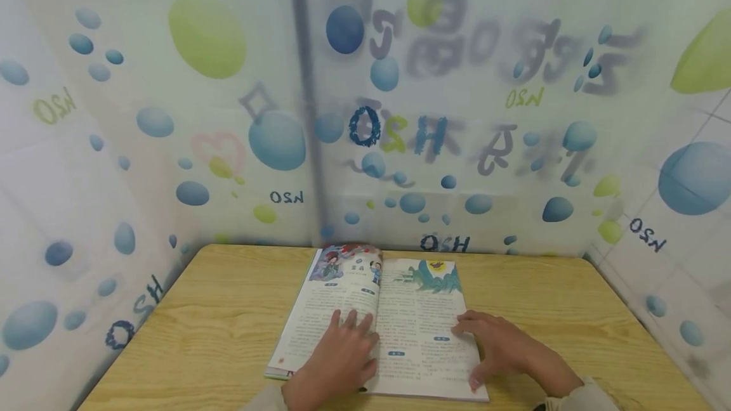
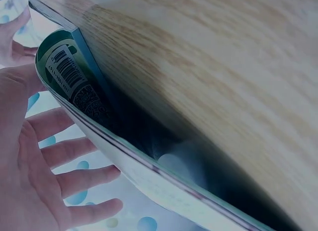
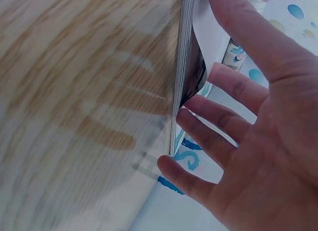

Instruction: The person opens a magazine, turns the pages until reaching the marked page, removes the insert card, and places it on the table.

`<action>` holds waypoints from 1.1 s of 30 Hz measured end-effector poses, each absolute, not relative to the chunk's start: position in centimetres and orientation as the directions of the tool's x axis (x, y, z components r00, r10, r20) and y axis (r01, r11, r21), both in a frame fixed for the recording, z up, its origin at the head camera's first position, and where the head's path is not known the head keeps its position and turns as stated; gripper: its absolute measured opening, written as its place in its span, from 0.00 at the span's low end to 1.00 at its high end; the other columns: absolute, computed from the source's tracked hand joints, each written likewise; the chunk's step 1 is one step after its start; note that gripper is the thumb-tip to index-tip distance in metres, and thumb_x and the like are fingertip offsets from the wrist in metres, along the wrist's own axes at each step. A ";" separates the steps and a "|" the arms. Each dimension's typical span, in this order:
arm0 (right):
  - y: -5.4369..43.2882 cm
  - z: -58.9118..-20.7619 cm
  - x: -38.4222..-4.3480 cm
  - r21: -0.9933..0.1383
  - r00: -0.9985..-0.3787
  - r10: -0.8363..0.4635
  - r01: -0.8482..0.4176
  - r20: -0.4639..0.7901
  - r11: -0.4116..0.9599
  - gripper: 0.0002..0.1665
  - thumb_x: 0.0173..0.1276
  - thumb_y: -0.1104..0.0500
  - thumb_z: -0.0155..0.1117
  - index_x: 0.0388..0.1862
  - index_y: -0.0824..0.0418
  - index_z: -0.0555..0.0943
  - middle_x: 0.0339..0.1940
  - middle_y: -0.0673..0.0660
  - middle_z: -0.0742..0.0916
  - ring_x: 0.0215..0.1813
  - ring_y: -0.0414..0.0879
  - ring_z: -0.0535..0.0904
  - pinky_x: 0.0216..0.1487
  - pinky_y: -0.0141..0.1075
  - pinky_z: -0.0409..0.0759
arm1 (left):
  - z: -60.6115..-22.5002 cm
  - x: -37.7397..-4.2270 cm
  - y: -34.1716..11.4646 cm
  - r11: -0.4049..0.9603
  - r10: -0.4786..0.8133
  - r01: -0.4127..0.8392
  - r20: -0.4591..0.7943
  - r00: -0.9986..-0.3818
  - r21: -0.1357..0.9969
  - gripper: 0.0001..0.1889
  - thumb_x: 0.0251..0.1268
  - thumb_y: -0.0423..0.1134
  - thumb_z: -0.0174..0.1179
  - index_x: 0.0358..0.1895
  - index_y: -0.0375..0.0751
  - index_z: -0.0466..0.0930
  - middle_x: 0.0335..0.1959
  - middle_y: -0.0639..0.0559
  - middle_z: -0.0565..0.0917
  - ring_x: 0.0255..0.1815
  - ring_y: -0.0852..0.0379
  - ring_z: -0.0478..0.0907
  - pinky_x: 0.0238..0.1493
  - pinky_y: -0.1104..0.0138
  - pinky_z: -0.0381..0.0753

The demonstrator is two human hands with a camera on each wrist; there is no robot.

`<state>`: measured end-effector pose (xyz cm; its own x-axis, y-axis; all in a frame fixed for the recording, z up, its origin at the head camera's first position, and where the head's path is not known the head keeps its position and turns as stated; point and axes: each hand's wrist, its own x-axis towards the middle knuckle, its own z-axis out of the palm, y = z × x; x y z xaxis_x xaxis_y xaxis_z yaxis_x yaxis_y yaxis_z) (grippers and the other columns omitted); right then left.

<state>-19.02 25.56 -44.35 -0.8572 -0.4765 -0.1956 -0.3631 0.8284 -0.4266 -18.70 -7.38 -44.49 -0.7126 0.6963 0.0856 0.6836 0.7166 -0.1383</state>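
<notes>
An illustrated magazine (image 1: 419,316) with columns of print lies spread on the wooden table. My left hand (image 1: 342,351) rests on the lower part of its left page by the fold, fingers spread. At the right page's outer edge is my right hand (image 1: 508,347), its thumb near the lower corner and its fingertips touching the side. The right wrist view shows those fingers (image 3: 238,112) apart along the page edges, where a leaf (image 3: 206,30) stands slightly raised from the stack. Seen from the left wrist, the bent cover (image 2: 64,67) has a barcode and arches off the tabletop.
The light wooden table (image 1: 188,322) extends to both sides of the magazine. Behind it and at both sides hangs a pale curtain (image 1: 365,221) printed with blue and green drops and lettering, meeting the table's far edge.
</notes>
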 end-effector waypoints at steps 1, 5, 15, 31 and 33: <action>25.6 -44.4 -19.1 -0.429 -0.854 -0.483 -0.370 -0.191 0.824 0.53 0.39 0.34 0.81 0.61 0.61 0.80 0.67 0.64 0.77 0.68 0.67 0.70 0.61 0.67 0.68 | -44.5 -18.7 -7.4 0.717 0.696 0.683 0.086 -0.713 -0.137 0.17 0.62 0.56 0.62 0.48 0.52 0.86 0.60 0.49 0.80 0.59 0.42 0.77 0.55 0.40 0.76; 25.7 -44.4 -19.1 -0.431 -0.848 -0.498 -0.388 -0.179 0.815 0.52 0.39 0.35 0.81 0.60 0.62 0.80 0.65 0.64 0.78 0.66 0.67 0.71 0.60 0.67 0.69 | -44.5 -18.7 -7.4 0.718 0.695 0.683 0.086 -0.714 -0.133 0.17 0.62 0.55 0.62 0.48 0.52 0.86 0.60 0.49 0.80 0.59 0.42 0.77 0.55 0.41 0.76; 25.7 -44.2 -19.2 -0.438 -0.849 -0.499 -0.387 -0.173 0.811 0.52 0.40 0.33 0.80 0.59 0.62 0.81 0.65 0.64 0.78 0.66 0.66 0.72 0.60 0.65 0.70 | -44.5 -18.6 -7.5 0.714 0.699 0.683 0.105 -0.707 -0.151 0.17 0.63 0.55 0.61 0.48 0.51 0.86 0.60 0.49 0.80 0.59 0.42 0.77 0.55 0.42 0.77; 25.4 -44.6 -19.3 -0.458 -0.869 -0.485 -0.393 -0.098 0.797 0.40 0.51 0.31 0.74 0.54 0.58 0.85 0.59 0.60 0.82 0.60 0.61 0.77 0.58 0.62 0.74 | -44.5 -18.3 -7.2 0.735 0.678 0.668 0.111 -0.727 -0.115 0.33 0.63 0.73 0.49 0.49 0.49 0.87 0.60 0.47 0.81 0.61 0.41 0.77 0.58 0.42 0.75; 25.4 -44.6 -19.4 -0.458 -0.867 -0.490 -0.401 -0.090 0.794 0.40 0.51 0.31 0.73 0.53 0.58 0.85 0.57 0.58 0.82 0.58 0.60 0.78 0.57 0.61 0.75 | -44.5 -18.3 -7.2 0.734 0.679 0.668 0.116 -0.725 -0.121 0.37 0.62 0.77 0.46 0.48 0.49 0.87 0.60 0.46 0.81 0.61 0.40 0.77 0.58 0.42 0.75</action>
<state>-19.43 25.39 -44.59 -0.8672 -0.4897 -0.0898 -0.4007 0.7935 -0.4579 -18.27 -7.19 -44.54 -0.7250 0.6789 0.1159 0.6682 0.7341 -0.1208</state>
